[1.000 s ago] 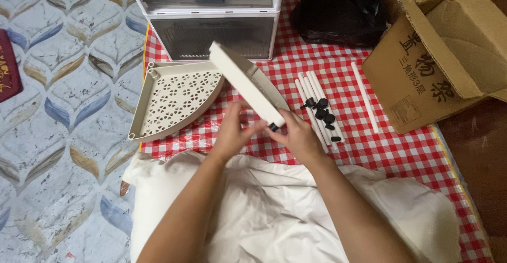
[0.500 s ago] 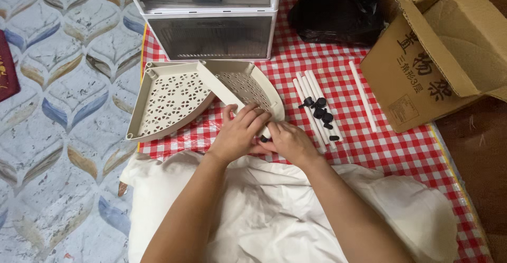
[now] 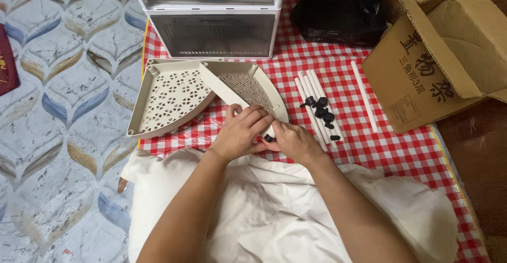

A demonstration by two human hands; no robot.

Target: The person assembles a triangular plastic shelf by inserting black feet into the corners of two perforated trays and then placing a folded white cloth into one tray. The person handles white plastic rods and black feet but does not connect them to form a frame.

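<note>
On the red checked cloth (image 3: 338,57), a cream perforated corner shelf (image 3: 245,86) is gripped at its near corner by the left hand (image 3: 240,133) and the right hand (image 3: 293,142), both closed around it. It overlaps a second shelf (image 3: 169,99); white tubes (image 3: 314,96) lie just beside.

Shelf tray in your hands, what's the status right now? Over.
Left hand and right hand both grip the near corner of the tilted shelf tray. Second tray alongside. White rods clear of it.

Shelf corner (image 3: 268,135) hidden — seemingly under both hands
</note>
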